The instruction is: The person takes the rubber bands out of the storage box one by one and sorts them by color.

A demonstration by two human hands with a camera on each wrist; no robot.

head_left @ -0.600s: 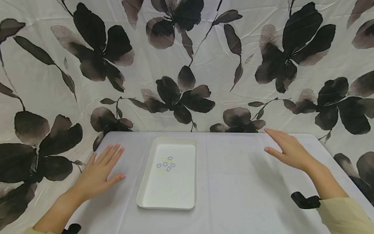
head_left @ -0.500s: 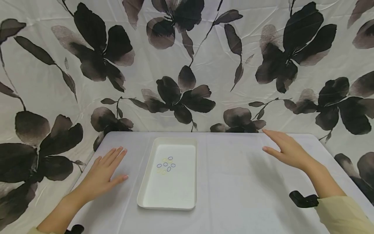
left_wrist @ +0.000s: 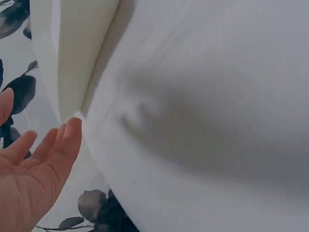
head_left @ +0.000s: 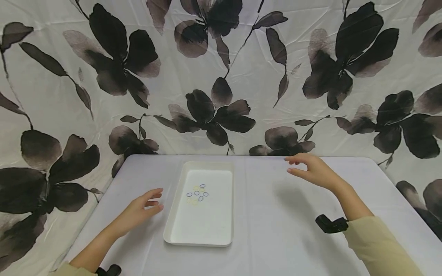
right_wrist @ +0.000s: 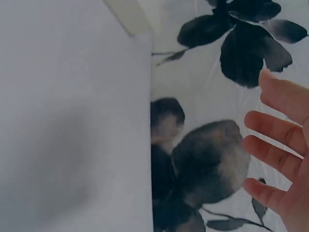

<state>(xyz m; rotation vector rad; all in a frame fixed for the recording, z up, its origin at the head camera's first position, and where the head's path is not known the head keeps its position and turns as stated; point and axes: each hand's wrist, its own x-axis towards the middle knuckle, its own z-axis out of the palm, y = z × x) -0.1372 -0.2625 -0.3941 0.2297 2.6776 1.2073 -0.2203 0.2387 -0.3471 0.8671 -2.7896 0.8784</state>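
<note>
A white rectangular tray (head_left: 207,232) lies on the table left of centre in the head view. Toward its upper left, several small thin rings (head_left: 197,193) in blue and pale yellow form a loose cluster. My left hand (head_left: 139,211) hovers just left of the tray, fingers relaxed and slightly bent, holding nothing. Over the right half of the table, my right hand (head_left: 312,170) is raised near the back edge, its fingers pointing left and loosely bent, with nothing in them. Both wrist views show the fingers spread apart and the tray's side at the upper edge.
A white cloth (head_left: 276,237) covers the table. Behind it hangs a white curtain (head_left: 269,88) printed with dark flowers. Black straps or camera mounts (head_left: 331,224) sit at the wrists, by the light yellow sleeves.
My left hand has moved right toward the tray, its spread fingers bending. My right hand has moved left, its fingers also bending a little. The tray and rings stay in place.
</note>
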